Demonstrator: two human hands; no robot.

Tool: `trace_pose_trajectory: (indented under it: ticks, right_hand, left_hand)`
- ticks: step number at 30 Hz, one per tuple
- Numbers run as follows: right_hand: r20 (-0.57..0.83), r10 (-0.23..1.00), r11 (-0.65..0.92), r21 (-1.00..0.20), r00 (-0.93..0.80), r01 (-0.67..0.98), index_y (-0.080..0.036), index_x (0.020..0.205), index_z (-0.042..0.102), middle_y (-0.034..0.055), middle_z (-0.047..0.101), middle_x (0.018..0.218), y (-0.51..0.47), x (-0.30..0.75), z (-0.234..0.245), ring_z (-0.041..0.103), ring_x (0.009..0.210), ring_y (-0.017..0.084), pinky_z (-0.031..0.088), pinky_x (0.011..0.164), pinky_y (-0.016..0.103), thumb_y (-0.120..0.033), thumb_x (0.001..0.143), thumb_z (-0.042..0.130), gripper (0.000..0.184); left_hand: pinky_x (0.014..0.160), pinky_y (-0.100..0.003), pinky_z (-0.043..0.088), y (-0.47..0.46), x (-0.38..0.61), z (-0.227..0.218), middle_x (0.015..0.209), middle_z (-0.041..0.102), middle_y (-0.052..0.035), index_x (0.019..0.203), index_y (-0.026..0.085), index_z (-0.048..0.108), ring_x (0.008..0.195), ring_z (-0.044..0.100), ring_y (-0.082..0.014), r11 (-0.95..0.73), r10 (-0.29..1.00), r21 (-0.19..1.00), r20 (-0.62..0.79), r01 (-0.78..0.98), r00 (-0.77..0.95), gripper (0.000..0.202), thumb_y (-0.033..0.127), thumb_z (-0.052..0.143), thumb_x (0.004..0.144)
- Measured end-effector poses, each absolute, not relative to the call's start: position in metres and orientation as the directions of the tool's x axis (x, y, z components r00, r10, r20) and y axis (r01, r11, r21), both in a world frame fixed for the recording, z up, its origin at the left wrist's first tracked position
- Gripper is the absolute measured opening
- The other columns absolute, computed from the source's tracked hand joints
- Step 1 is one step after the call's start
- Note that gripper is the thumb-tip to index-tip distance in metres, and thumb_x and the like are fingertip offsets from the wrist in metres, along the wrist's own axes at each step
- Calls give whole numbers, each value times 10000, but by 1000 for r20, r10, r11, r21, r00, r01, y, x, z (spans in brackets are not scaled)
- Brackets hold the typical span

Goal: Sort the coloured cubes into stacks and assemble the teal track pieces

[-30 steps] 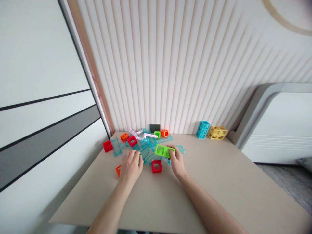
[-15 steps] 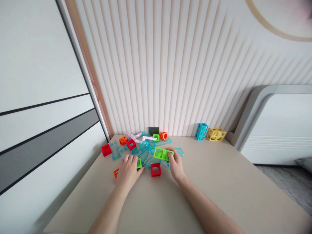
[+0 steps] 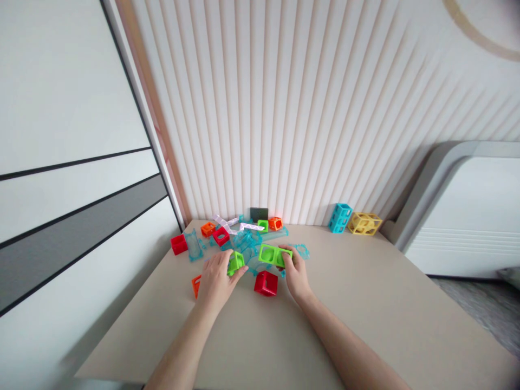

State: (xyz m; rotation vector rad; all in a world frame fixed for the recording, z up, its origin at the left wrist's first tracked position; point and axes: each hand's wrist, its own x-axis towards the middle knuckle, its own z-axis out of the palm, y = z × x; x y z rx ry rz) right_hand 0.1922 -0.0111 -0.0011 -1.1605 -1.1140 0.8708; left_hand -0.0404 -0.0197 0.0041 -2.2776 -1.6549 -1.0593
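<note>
My left hand (image 3: 216, 276) is closed on a green cube block (image 3: 236, 263), held between thumb and fingers above the table. In my right hand (image 3: 296, 271) is a pair of joined green cube blocks (image 3: 270, 254), gripped at its right end with the thumb on the near face. A red cube block (image 3: 266, 283) with a round opening sits on the table between the two hands, tilted to one side. Beside my left hand an orange block (image 3: 196, 286) shows in part; the hand hides the rest. Clear teal track pieces (image 3: 247, 241) lie in a heap beyond both hands.
Behind the heap are lilac zigzag pieces (image 3: 239, 226), a dark box (image 3: 259, 214), a green block (image 3: 263, 225) and orange and red blocks. A blue block tower (image 3: 339, 218) and a yellow block pair (image 3: 364, 223) stand at the back right by the ribbed wall (image 3: 284, 108).
My left hand has lifted the green cube from the table, and more of it shows. The red cube between the hands has turned and tilted. The view has shifted slightly.
</note>
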Motion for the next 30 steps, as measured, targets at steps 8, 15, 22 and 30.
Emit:
trace_pose_trajectory:
  ticks: [8,15,22,30]
  right_hand:
    - [180,954,188,-982,239,-9,-186,997,667,42,651,865,-12,190,-1,609,698,182,568,555,292,-501,836,580,364]
    - [191,952,192,-981,240,19,-178,994,664,35,640,829,-14,188,0,591,652,175,557,559,304,-515,831,570,386]
    - [191,956,187,-982,221,40,-182,1022,646,43,647,850,-13,189,-3,584,664,182,545,578,306,-516,860,534,388]
    - [201,953,199,-979,227,34,-183,1023,645,24,635,809,-11,189,-8,576,637,176,522,570,304,-524,865,547,389]
  left_hand:
    - [961,-394,543,-15,-37,-3,1278,510,-128,1213,242,513,1164,618,-279,-501,733,366,661,784,160,308,229,595,916]
    - [1014,-452,524,-19,-28,-3,1313,455,-133,1072,239,487,1230,572,-311,-475,765,331,613,815,197,380,-4,531,783]
    - [971,-453,532,-17,-22,-5,1160,529,-146,997,221,445,1117,602,-320,-440,703,230,689,868,174,296,48,557,784]
    - [817,-399,573,-18,-18,-5,1096,586,-147,983,206,446,987,659,-304,-398,695,231,707,888,128,218,144,587,829]
